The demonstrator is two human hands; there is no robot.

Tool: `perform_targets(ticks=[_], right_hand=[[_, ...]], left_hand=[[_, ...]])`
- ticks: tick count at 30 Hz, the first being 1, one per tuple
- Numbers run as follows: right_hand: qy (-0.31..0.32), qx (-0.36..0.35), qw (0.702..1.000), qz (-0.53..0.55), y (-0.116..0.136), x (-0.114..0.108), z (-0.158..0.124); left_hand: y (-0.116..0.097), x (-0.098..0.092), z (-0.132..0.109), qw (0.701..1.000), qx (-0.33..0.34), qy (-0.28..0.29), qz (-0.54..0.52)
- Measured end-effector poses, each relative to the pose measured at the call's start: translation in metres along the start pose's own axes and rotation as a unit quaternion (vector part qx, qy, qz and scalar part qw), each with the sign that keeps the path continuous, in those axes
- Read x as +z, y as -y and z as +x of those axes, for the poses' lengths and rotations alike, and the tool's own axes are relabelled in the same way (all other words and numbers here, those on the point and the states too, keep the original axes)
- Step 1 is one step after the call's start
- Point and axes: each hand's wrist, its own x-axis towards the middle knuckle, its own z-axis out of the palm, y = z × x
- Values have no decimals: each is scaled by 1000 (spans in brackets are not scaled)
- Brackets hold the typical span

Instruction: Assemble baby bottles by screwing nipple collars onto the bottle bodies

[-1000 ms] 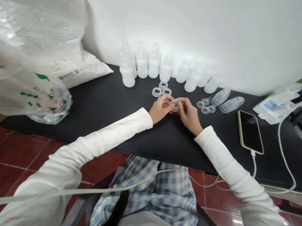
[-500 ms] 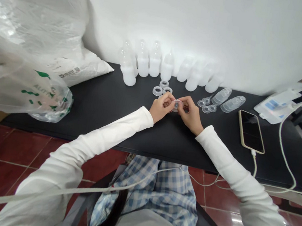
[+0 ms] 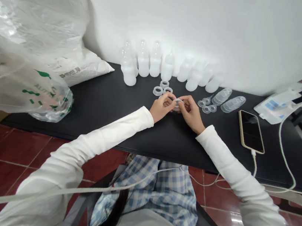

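Pinching a clear ring (image 3: 177, 105), left hand (image 3: 163, 107), right hand (image 3: 191, 115), above black table edge (image 3: 140, 151)

White long sleeves (image 3: 101, 147), blue plaid garment (image 3: 152, 199)

Bright, even light falls across the black table (image 3: 191, 148), leaving only faint, soft shadows on it. Glare streaks the plastic bag (image 3: 19, 8) to its left and the red floor tiles (image 3: 239, 224) below it. The translucent bottles (image 3: 195, 74) along its back edge look washed out, the clear ring (image 3: 177, 105) above its middle is soft, and wide-angle distortion stretches the frame's edges.
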Motion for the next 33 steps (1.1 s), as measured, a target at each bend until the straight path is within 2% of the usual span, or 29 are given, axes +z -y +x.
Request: perform_targets(ticks=[6,13,17,23,27,30,32,33], right_hand=[[8,-5,1000,17,1,-4,1],[-27,-17,999,1,3,3,0],[-19,-15,1000,-9,1,1,-1],[-16,46,990,129,-3,-5,5],[15,61,991,118,3,-9,7],[-33,34,994,96,4,-10,9],[-101,18,992,72,0,-11,10],[-137,12,989,58,-2,-12,11]], left_hand=[[3,0,1,999,42,2,21],[-1,2,-1,998,48,-5,50],[0,2,-2,998,47,2,32],[4,-1,5,998,29,29,-43],[-1,-3,5,996,59,55,-36],[-2,-3,13,993,85,72,-34],[1,-1,33,995,87,40,-17],[4,1,47,997,82,6,1]])
